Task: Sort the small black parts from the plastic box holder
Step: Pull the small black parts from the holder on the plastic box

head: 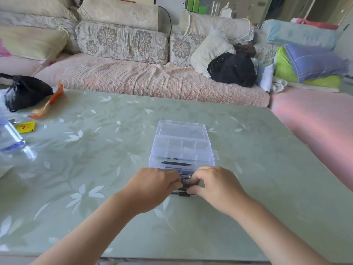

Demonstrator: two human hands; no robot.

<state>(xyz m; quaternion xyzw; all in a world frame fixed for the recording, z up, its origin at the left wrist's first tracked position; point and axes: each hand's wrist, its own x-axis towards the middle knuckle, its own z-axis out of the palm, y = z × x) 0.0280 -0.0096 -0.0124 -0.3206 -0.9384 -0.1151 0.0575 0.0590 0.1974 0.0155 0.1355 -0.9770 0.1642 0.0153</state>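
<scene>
A clear plastic box holder (182, 148) with divided compartments stands on the green table, its lid (182, 130) swung open toward the sofa. Thin black rods (178, 163) lie in a near compartment. My left hand (154, 186) and my right hand (217, 185) meet at the box's near edge, fingers curled around a small black part (185, 183) between them. Another small black part (184, 194) lies on the table just below my fingertips. My hands hide the box's front wall.
On the table's far left lie a black plastic bag (24, 91), an orange wrapper (47, 103), a yellow packet (25, 127) and a clear water bottle (11, 139). A sofa with cushions and clothes runs behind the table (267, 169).
</scene>
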